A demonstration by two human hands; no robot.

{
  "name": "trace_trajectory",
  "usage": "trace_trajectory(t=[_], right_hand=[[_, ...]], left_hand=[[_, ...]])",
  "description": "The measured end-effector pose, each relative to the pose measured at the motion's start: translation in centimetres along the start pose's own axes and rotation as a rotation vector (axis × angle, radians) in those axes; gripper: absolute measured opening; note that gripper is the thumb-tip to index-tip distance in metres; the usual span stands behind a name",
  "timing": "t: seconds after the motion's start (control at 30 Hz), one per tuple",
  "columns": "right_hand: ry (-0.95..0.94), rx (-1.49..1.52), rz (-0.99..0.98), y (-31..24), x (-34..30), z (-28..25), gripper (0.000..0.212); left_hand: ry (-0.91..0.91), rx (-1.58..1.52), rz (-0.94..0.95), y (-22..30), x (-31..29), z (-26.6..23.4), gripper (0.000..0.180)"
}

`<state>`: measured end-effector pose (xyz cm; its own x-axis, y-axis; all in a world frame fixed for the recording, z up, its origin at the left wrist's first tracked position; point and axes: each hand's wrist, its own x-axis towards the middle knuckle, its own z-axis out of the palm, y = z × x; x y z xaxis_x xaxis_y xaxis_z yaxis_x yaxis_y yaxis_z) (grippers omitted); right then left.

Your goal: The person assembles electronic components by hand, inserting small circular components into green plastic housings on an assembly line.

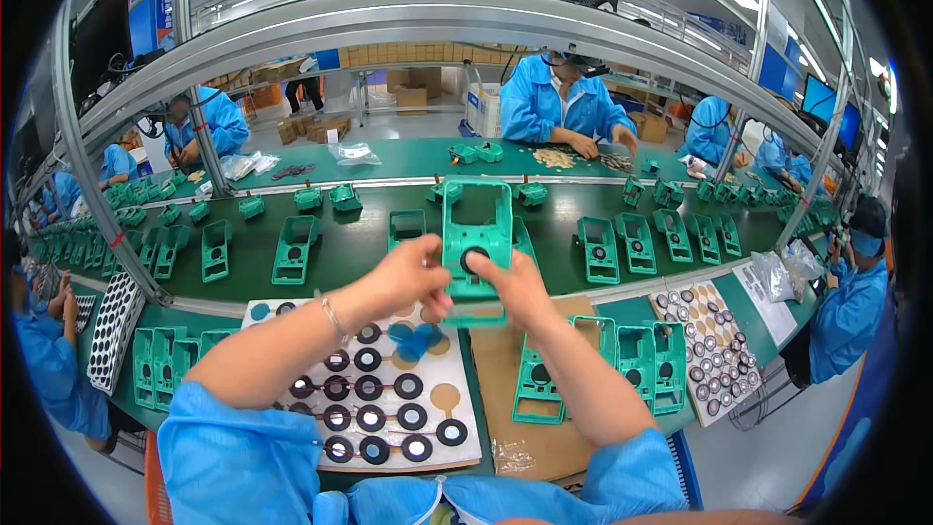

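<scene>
Green housing (478, 236), mid-frame: right hand (522, 294) fingers grasping lower right side, thumb on black disc (475, 261), seemingly to steady it. Left hand (413, 277) fingers half-curled alongside, can't tell if gripping.

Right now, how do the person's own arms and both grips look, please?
Bright blue sleeves end near the elbows; below them, the forearms are bare. A thin, pale bracelet circles the left wrist. The left grip and right grip wear no gloves.
</scene>
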<state>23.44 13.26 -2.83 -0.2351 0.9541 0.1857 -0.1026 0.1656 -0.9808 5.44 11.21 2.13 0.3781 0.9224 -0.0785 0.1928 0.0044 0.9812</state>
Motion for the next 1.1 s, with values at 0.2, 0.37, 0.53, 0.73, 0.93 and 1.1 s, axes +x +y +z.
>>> trace_trajectory(t=[0.2, 0.37, 0.53, 0.73, 0.93, 1.1], right_hand=[[0.358, -0.131, -0.2, 1.7, 1.4, -3.4, 0.045], [0.289, -0.068, -0.261, 1.7, -1.2, -2.8, 0.029], [0.134, -0.38, -0.273, 1.3, -2.7, -2.4, 0.017], [-0.281, -0.573, -0.358, -1.5, -5.0, -1.3, 0.013], [-0.583, -0.619, -0.328, -2.8, -7.0, 1.2, 0.018], [-0.601, -0.663, -0.301, -2.3, -7.9, 2.7, 0.018]], left_hand=[[0.155, 0.02, -0.168, -4.4, 10.3, -3.1, 0.025], [0.165, 0.003, -0.352, -9.3, 15.4, -4.1, 0.017], [0.068, 1.034, -0.258, -5.4, 13.1, -3.3, 0.016], [-0.503, 0.97, 0.232, 1.2, -1.0, -1.5, 0.014], [-0.286, 1.361, 0.481, -2.7, -11.3, 0.3, 0.011], [-0.064, 1.468, 0.51, -4.5, -12.5, 0.2, 0.013]])
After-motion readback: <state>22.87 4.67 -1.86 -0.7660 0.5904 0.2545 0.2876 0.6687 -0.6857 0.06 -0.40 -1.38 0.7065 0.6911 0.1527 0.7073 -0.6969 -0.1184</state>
